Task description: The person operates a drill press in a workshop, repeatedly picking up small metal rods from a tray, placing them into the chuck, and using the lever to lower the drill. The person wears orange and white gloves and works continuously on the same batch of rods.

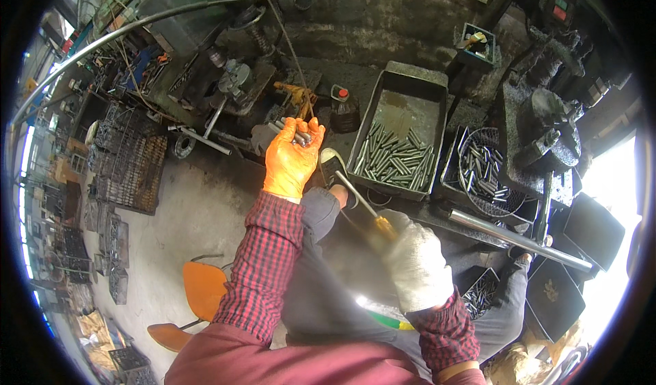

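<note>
I see the left grip (292, 163), gloved in orange, closed around metal pins (301, 138), left of the deep tray (415, 75); the right grip (418, 265) (gloved whitish, slightly blurred) holds a hooked tool (355, 194).

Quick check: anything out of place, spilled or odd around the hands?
One oddity: the left hand, gripping metal pins, is gloved in orange, while the right hand, holding a yellow-handled tool, is gloved in whitish material, so they don't match. I see no clear spill or damage.
</note>
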The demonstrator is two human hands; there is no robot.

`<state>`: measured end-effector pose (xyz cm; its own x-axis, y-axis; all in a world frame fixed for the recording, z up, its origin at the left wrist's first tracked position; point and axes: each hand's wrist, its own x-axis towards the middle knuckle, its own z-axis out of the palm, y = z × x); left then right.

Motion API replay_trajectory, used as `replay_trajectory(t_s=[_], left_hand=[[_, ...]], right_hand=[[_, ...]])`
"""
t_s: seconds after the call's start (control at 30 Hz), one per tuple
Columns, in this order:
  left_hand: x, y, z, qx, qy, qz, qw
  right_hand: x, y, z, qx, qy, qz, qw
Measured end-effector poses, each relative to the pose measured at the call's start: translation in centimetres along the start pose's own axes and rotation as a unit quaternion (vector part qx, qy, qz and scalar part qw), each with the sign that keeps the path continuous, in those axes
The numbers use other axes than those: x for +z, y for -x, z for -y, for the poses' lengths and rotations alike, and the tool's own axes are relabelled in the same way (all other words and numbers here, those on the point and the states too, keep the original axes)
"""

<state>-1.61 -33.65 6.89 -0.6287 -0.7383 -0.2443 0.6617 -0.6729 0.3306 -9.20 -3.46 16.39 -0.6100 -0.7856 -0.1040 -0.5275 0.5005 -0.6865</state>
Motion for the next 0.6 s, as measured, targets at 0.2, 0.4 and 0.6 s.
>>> replay_trajectory(t_s=[0.2, 0.4, 0.6], left_hand=[[2.7, 2.1, 0.6, 0.399, -0.664, 0.215, 0.594], [5.6, 2.8, -4.8, 0.491, -0.739, 0.394, 0.24], [7.0, 4.9, -7.3, 0.497, -0.759, 0.368, 0.203]], right_hand=[[-4.1, 3.0, -0.4, 0.076, -0.066, 0.02, 0.995], [-7.9, 6.0, 1.1, 0.069, -0.095, 0.026, 0.993], [-9.5, 5.8, 3.8, 0.055, -0.057, 0.034, 0.996]])
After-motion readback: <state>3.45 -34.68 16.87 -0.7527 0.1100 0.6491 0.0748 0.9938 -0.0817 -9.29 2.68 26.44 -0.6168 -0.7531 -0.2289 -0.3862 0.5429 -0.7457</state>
